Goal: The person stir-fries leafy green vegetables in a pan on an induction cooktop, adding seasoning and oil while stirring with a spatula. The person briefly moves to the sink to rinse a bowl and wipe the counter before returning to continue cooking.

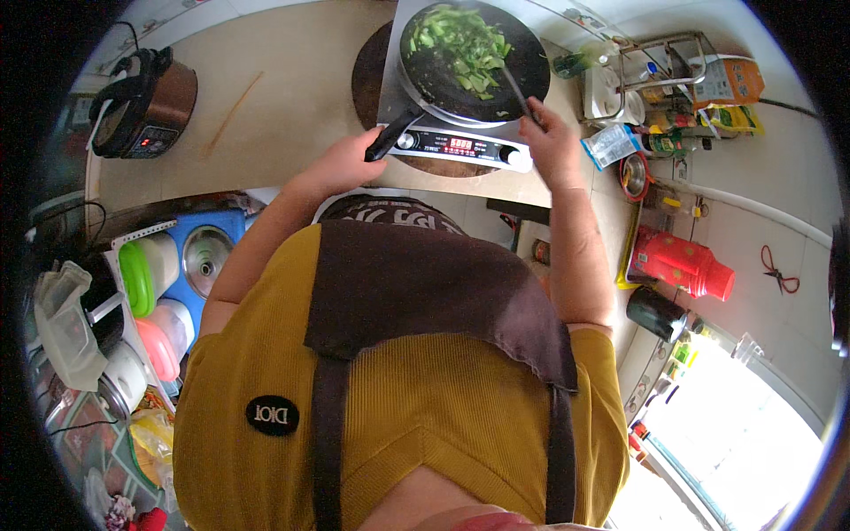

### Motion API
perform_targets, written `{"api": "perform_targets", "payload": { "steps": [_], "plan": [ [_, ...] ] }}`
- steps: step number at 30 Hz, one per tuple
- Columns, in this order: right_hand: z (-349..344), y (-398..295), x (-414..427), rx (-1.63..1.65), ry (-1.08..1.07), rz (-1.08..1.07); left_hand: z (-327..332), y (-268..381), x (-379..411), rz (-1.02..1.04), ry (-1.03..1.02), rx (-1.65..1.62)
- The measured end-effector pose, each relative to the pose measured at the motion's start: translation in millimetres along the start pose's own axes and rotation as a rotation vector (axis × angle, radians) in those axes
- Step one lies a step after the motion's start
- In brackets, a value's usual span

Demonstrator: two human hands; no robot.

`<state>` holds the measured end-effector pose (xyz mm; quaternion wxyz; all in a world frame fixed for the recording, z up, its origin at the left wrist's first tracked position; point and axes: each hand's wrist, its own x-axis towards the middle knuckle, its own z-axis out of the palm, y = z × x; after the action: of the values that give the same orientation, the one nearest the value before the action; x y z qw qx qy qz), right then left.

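Observation:
A black wok [438, 86] sits on an induction cooktop [488, 149] whose red display is lit. My left hand [348, 159] is closed around the wok's black handle [395, 135]. Chopped green vegetables [465, 46] lie in the far part of the wok, with a faint haze over them. In my right hand [552, 143] is the handle of a cooking spatula [518, 89]. The spatula reaches down into the wok, and its blade is hidden among the greens.
A brown electric pressure cooker [166, 99] stands on the countertop [279, 86] at left. To the right are a wire rack [664, 84] with bottles and seasoning bags, a blue-and-white packet [609, 146], a small metal bowl [634, 177] and a red thermos flask [677, 263].

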<state>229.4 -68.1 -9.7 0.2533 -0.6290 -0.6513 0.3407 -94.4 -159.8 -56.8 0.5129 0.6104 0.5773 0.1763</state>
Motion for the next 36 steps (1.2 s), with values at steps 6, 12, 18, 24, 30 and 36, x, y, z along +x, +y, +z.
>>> {"api": "perform_targets", "payload": {
  "steps": [6,12,18,24,30,36],
  "plan": [
    [9,-3,40,-0.356,0.12,-0.184,5,-9,6,0.063,0.013,-0.023],
    [-3,-2,13,-0.692,-0.02,-0.096,2,-1,2,0.041,0.004,-0.046],
    [-126,-44,-33,-0.915,-0.071,-0.166,9,-16,6,0.071,0.03,-0.076],
    [-76,-8,-24,-0.59,-0.06,-0.08,6,-16,13,0.068,-0.023,-0.004],
    [-108,-48,-54,-0.642,-0.265,-0.011,1,-11,5,0.043,-0.015,0.015],
    [-19,-18,-40,-0.258,-0.164,-0.062,2,-3,7,0.061,-0.003,0.011]
  ]
}}
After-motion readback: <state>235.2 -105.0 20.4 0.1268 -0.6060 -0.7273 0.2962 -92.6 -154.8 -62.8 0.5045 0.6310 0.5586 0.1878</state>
